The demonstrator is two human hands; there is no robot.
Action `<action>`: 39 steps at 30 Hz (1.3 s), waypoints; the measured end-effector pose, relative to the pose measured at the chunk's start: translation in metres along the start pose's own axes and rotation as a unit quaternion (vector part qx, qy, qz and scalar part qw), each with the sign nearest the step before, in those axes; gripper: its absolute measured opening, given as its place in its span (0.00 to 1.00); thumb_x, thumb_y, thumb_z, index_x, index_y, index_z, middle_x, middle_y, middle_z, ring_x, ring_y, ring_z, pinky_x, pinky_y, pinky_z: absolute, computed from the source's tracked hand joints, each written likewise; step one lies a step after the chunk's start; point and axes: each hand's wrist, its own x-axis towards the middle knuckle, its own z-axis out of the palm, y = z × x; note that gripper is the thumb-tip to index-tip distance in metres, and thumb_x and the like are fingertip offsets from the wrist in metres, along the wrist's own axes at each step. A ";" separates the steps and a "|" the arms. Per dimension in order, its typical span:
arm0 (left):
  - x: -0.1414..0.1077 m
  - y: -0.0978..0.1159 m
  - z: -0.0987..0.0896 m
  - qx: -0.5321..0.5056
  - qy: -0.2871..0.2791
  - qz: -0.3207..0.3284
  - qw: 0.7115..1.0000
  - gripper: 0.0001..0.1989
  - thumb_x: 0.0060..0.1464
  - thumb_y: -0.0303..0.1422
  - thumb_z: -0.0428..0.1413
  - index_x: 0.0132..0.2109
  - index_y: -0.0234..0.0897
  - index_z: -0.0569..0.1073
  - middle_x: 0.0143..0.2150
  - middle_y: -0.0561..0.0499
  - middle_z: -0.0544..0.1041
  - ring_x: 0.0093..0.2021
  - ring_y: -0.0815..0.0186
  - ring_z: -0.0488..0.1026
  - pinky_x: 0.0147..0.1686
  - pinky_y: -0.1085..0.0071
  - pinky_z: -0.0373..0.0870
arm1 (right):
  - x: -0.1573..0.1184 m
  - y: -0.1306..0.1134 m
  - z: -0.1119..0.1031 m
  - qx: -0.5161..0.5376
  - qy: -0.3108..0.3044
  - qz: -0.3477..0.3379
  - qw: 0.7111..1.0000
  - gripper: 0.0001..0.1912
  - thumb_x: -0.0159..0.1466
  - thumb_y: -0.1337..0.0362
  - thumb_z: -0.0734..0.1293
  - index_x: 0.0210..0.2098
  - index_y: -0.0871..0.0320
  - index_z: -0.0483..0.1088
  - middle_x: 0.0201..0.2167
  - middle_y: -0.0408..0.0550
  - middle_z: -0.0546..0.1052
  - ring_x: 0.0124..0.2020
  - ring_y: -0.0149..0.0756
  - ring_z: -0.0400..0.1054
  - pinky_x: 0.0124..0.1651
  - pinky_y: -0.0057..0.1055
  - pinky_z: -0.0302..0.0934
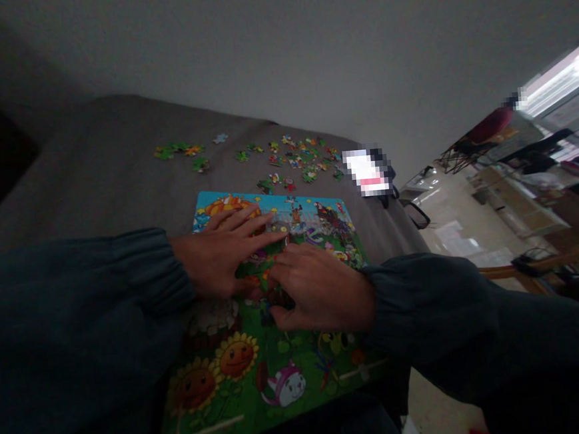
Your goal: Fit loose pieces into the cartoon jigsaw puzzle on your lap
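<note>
A colourful cartoon jigsaw board [299,343] lies in front of me, with a blue sky edge at the far side and smiling sunflowers at the near left. My left hand [222,256] rests flat on its upper left part, fingers stretched out and thumb apart. Just to the right, my right hand [319,285] is curled over the middle of the board. Its fingers are bent together and touch the surface, with the thumb tucked below. Whatever is under those fingertips is hidden.
Loose jigsaw pieces [295,156] are scattered on the grey cloth [110,171] beyond the board, with a joined green cluster [177,150] at left. A bright pixelated object [366,171] stands at the cloth's right end. A pale wall [281,57] rises behind.
</note>
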 end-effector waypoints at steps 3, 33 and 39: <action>0.000 0.000 0.000 0.006 -0.003 -0.001 1.000 0.48 0.50 0.53 0.61 0.72 0.49 0.49 0.76 0.43 0.39 0.73 0.38 0.35 0.67 0.39 0.36 | 0.000 0.000 0.001 0.001 -0.004 -0.005 1.000 0.14 0.60 0.58 0.68 0.35 0.65 0.75 0.34 0.55 0.77 0.40 0.47 0.70 0.44 0.39 0.61; 0.004 0.016 -0.003 -0.001 -0.022 0.012 1.000 0.43 0.52 0.51 0.59 0.71 0.48 0.53 0.76 0.44 0.39 0.73 0.41 0.36 0.67 0.40 0.38 | -0.048 0.024 0.002 0.014 -0.001 -0.141 0.990 0.20 0.71 0.60 0.60 0.57 0.63 0.70 0.44 0.54 0.73 0.44 0.43 0.63 0.52 0.42 0.61; 0.003 0.013 0.001 -0.014 -0.015 0.023 1.000 0.43 0.52 0.52 0.59 0.71 0.50 0.53 0.76 0.45 0.38 0.73 0.41 0.35 0.68 0.39 0.36 | -0.048 0.024 0.002 0.018 -0.011 -0.135 0.991 0.20 0.71 0.61 0.60 0.57 0.63 0.70 0.45 0.55 0.74 0.46 0.44 0.62 0.51 0.43 0.61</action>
